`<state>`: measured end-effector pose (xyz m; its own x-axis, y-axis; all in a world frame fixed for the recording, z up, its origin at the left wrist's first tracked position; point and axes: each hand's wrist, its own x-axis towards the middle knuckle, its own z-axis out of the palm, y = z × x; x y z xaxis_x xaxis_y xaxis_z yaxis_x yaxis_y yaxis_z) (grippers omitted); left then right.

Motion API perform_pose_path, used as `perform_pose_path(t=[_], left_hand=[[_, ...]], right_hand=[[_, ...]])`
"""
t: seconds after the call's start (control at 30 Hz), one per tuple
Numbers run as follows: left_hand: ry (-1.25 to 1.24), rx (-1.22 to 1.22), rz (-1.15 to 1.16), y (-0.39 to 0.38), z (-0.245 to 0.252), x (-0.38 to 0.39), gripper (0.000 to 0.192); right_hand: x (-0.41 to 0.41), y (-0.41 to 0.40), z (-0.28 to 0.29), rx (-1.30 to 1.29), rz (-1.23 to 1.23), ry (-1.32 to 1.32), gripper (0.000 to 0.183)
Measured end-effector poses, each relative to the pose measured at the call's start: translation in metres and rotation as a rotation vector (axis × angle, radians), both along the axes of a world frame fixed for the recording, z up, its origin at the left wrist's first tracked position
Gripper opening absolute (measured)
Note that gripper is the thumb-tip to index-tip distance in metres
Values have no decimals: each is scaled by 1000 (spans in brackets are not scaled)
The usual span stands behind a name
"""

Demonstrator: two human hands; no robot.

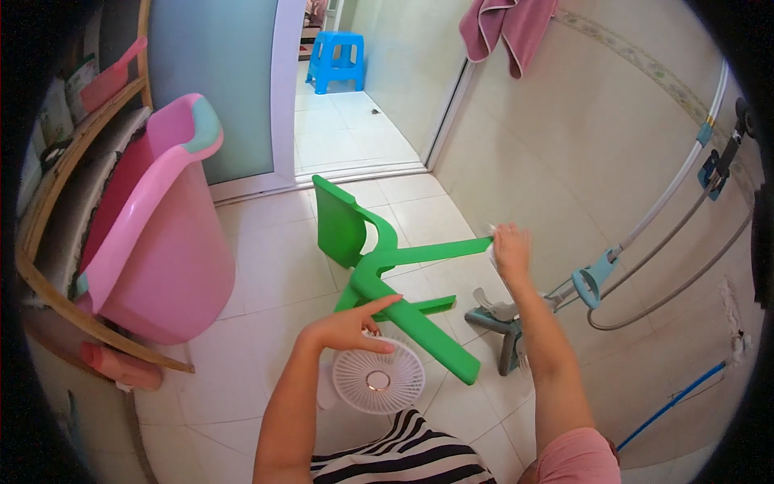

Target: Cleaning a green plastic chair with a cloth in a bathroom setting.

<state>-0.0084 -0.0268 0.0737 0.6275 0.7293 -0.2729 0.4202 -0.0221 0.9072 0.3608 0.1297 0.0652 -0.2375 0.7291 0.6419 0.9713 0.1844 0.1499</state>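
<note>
A green plastic child's chair (378,275) is tipped over before me, its legs pointing towards me and to the right. My left hand (357,327) lies against one leg near the seat, index finger stretched along it and thumb spread; its underside is hidden. My right hand (511,251) is closed round the tip of another leg, with a bit of white material, perhaps a cloth or tissue, showing beside the fingers. Just below my left hand is a small white round fan (379,375), above my striped clothing.
A large pink tub (175,260) stands at the left by a wooden-edged rack (57,175). A mop (514,330) leans on the right wall near a shower hose (659,308). Beyond the doorway stands a blue stool (336,60). A pink towel (514,27) hangs above.
</note>
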Motion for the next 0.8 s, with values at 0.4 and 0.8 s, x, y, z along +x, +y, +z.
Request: perform_pose_path(t=[0.4,0.8], left_hand=[[10,45,7,1,-8,1,103],[-36,41,-2,-3,1,0,103]], right_hand=[[-201,-45,-7,-539,852,150,30],[-62,-31,11,-470,522,237,27]])
